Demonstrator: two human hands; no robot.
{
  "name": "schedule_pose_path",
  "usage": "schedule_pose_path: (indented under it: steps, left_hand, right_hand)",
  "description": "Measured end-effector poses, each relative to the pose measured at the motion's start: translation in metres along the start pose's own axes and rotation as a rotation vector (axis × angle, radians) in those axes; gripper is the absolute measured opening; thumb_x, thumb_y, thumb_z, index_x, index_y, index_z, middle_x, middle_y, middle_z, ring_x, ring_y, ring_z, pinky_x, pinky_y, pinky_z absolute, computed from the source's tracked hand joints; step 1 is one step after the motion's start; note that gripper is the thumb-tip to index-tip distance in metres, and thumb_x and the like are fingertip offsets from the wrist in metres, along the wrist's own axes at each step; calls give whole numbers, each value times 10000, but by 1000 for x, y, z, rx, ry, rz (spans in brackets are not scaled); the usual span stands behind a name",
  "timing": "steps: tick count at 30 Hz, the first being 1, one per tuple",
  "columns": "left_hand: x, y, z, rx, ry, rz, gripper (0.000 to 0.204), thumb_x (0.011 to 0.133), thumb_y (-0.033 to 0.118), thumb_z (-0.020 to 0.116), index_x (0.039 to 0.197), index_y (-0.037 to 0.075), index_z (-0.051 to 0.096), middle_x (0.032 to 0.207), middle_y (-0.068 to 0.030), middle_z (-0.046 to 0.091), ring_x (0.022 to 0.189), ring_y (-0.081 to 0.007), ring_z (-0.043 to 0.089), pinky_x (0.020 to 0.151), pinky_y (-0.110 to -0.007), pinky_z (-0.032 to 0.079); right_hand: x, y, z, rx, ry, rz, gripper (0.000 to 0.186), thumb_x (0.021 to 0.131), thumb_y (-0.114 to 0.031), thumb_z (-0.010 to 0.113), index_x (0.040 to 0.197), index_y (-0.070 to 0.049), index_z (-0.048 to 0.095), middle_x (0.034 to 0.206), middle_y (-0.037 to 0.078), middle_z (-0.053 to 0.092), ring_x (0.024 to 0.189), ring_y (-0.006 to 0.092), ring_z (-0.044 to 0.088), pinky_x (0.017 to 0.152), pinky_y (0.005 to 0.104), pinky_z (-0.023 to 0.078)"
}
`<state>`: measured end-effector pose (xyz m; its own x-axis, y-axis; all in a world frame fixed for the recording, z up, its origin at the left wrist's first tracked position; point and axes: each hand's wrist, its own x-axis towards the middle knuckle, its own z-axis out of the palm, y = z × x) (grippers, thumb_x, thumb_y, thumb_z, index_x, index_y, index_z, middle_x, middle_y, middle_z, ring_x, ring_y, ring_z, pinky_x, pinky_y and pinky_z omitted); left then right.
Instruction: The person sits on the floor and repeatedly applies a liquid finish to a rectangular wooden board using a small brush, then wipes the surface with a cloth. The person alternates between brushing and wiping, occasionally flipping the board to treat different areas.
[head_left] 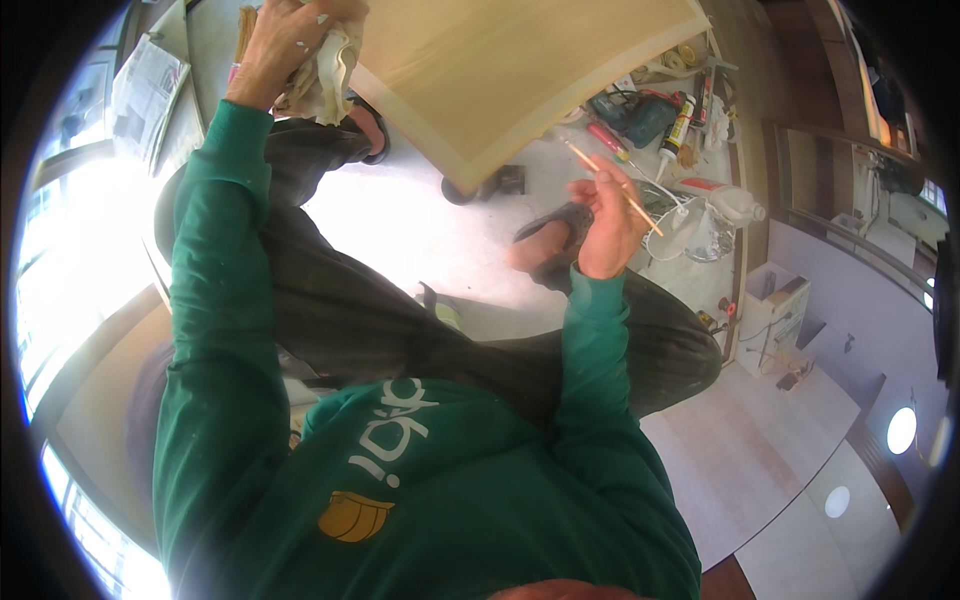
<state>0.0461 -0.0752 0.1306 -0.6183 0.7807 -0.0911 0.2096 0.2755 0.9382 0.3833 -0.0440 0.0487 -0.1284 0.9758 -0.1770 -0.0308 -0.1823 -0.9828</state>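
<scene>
Newsprint (150,95): folded sheets at the far left, beside the bright side of the room.
Left hand (285,45): at the upper edge, green sleeve below it, pale flecks on its back; fingertips partly out of sight, so I cannot tell how far they are closed.
Cloth (338,65): crumpled, pale, bunched under and against that hand, near the panel's left edge.
Panel (530,75): large, flat, tan with a paler border, reaching past the upper edge, one corner pointing toward the person.
Right hand (612,220): well apart from the left, below the panel's right part; thumb and fingers pinch the stick.
Stick (638,207): slim, wooden, slanting down to the right across the fingers.
Clutter at right: power tool (645,118), sealant tube (677,128), white bottle (728,200) lying on its side.
Box (772,305): white, open-topped, farthest right.
</scene>
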Motion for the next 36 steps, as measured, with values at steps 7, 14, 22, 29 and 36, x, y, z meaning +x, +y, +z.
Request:
schedule_pose_path:
  steps: [7,14,22,29,36]
  left_hand:
    - [22,-40,-28,525,-124,467,205,703,61,627,897,34,684,785,-125,647,676,-244,613,610,-313,493]
    - [33,-54,-30,707,-194,796,246,720,68,591,943,74,694,821,-166,651,727,-299,632,676,-337,508]
    - [37,-58,-31,790,-181,875,271,689,63,611,945,86,696,834,-163,657,742,-314,633,684,-342,505]
    - [37,-62,-31,851,-155,797,316,695,58,651,997,134,704,851,-161,679,772,-300,663,704,-334,535]
    - [29,-53,-21,820,-160,758,305,662,62,648,950,139,712,819,-154,669,728,-317,647,661,-347,519]
  right_hand:
    - [19,-11,1,8,-17,-18,247,913,-129,563,1070,44,644,943,120,680,690,151,632,644,249,471]
    - [47,-14,-9,29,120,-51,239,914,-112,557,1076,42,643,952,117,681,695,145,633,620,233,472]
    - [2,-8,2,-44,-72,10,215,905,-121,570,1023,30,667,924,88,688,704,126,625,654,236,458]
    - [36,-13,-8,-30,34,-58,222,917,-137,561,1025,25,667,919,94,687,710,127,624,645,234,459]
    - [-6,-4,-12,-11,-14,30,260,912,-158,561,1064,36,644,944,134,680,703,155,638,651,254,483]
